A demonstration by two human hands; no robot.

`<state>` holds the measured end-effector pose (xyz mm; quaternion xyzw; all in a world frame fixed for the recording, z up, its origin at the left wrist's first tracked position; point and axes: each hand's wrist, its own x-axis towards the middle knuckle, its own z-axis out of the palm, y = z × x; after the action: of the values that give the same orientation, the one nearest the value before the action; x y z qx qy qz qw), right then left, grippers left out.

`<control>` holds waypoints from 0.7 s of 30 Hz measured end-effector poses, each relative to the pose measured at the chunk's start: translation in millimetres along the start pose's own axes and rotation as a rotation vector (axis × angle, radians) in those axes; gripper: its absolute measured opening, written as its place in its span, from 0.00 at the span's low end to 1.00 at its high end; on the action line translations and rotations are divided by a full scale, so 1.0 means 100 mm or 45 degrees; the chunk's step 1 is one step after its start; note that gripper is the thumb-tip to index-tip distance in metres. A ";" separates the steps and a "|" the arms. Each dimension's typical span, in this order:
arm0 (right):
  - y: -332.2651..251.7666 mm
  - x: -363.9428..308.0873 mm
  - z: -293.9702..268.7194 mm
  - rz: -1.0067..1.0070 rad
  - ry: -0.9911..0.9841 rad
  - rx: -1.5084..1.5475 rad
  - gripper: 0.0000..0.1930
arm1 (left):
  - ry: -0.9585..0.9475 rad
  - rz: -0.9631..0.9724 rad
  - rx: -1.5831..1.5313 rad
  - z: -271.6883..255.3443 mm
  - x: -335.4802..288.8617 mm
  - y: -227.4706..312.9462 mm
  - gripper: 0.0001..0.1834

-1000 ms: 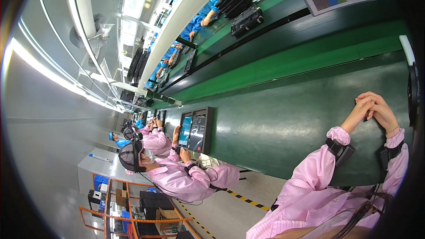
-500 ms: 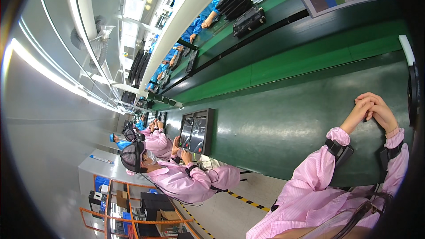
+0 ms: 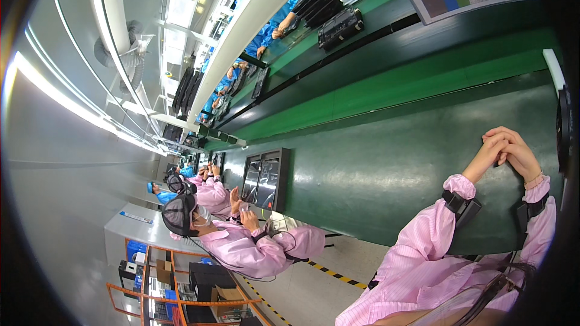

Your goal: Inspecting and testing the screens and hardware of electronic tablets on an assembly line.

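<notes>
My left hand (image 3: 490,150) and my right hand (image 3: 521,152) are clasped together above the green tabletop (image 3: 386,145), near its right end. Their fingers are closed over each other, and I see no tool or part held in them. A small dark patch shows just below the joined fingers; I cannot make out what it is. Both forearms wear pink striped sleeves, with a black strapped device (image 3: 462,206) near my left wrist and another (image 3: 533,208) near my right.
A black tray (image 3: 283,175) with dark glossy panels stands on the table to my left, before a co-worker (image 3: 241,244) in pink. Beyond the green strip, people in blue handle black parts on another bench. A printed sheet (image 3: 432,9) hangs at upper right; shelving (image 3: 175,284) stands lower left.
The pink-clad co-worker's hands have drawn back from the tray and apart. A blue-sleeved hand at the far bench has shifted slightly. My own hands stay clasped in place.
</notes>
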<state>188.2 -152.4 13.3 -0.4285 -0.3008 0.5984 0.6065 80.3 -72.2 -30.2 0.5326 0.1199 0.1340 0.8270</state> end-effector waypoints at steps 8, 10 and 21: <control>0.02 0.03 -0.03 0.008 -0.014 0.001 0.19 | 0.017 -0.003 -0.043 0.01 0.00 0.03 0.11; 0.02 0.03 -0.02 0.007 -0.007 0.001 0.19 | 0.042 -0.015 -0.024 0.02 -0.02 0.05 0.11; 0.01 0.01 0.00 0.001 -0.008 0.015 0.18 | 0.033 -0.022 -0.032 0.03 -0.03 0.07 0.12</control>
<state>188.1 -151.4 12.0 -0.4230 -0.2992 0.6017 0.6079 77.4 -73.1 -22.3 0.5194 0.1335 0.1353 0.8331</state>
